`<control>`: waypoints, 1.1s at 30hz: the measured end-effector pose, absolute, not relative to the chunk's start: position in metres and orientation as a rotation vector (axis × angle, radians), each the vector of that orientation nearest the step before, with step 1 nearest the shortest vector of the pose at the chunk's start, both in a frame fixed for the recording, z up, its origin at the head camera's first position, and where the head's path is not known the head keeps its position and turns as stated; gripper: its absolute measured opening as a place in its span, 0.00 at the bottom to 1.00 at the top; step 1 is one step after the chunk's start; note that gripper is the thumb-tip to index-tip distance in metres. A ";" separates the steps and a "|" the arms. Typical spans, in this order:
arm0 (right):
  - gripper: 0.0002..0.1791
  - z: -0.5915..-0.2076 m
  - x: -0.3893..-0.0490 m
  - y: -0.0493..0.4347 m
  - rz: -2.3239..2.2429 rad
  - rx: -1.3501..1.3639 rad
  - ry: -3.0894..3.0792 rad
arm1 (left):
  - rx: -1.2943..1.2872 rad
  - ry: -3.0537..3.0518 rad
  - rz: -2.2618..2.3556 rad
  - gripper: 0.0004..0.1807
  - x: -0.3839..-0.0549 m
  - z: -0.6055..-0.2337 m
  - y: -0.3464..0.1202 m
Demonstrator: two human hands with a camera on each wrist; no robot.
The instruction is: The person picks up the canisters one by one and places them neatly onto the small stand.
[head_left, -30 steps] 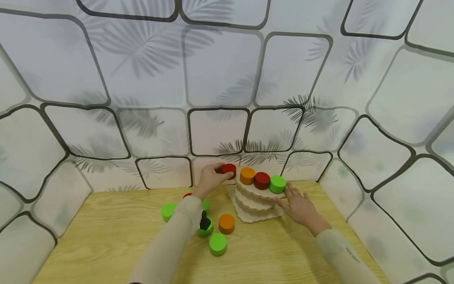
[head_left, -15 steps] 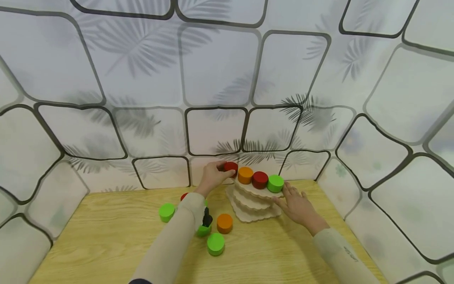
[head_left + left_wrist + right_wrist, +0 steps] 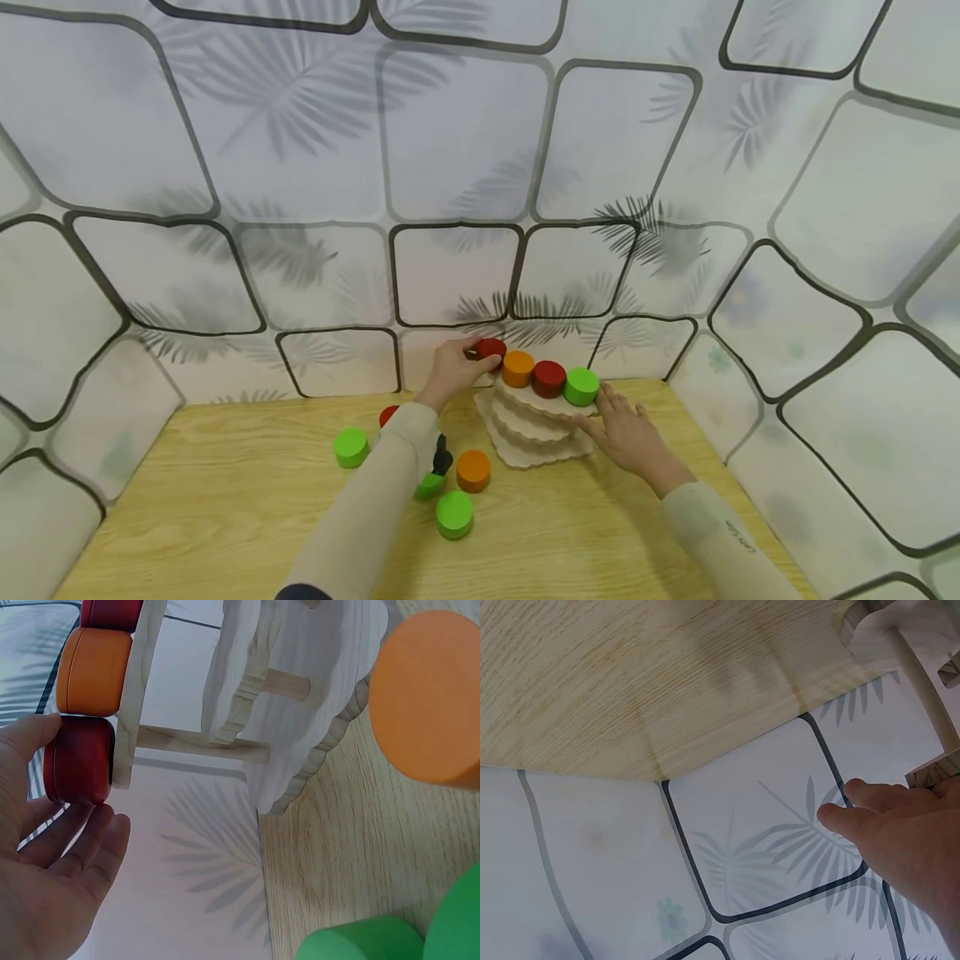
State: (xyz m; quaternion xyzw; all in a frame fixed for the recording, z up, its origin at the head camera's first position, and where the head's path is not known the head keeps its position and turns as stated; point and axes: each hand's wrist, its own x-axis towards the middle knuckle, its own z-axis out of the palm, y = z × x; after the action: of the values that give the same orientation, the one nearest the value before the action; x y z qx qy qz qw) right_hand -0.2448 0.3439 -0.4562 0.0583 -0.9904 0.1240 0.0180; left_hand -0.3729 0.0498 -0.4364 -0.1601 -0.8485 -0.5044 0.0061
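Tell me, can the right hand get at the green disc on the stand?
Probably yes: the right hand is by the stand, its fingertips right beside the green disc, and nothing shows between them.

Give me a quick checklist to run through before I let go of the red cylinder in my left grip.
1. Left grip secure on the red cylinder: ok, it holds it.
2. Right grip touching the top tier: ok, at its right end.
3. Orange cylinder, second red cylinder and green cylinder upright on that tier: ok.
4. Held cylinder wholly over the tier: not ok, it seems to overhang the left end.
5. Its base fully seated: cannot tell.
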 end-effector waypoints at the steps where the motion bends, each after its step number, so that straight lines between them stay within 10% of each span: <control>1: 0.48 -0.456 -0.245 0.343 0.387 0.182 -3.077 | -0.501 -2.660 -1.573 0.35 -0.373 -0.437 0.050; 33: 0.47 -0.458 -0.246 0.344 0.367 0.191 -3.060 | -0.565 -2.596 -1.612 0.33 -0.382 -0.444 0.060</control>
State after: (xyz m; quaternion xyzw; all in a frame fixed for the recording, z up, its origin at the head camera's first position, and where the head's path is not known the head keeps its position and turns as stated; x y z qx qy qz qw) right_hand -0.2456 0.3444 -0.4582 0.0618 -0.9906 0.1188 0.0271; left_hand -0.3824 0.0601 -0.4442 -0.1820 -0.8352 -0.5187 0.0172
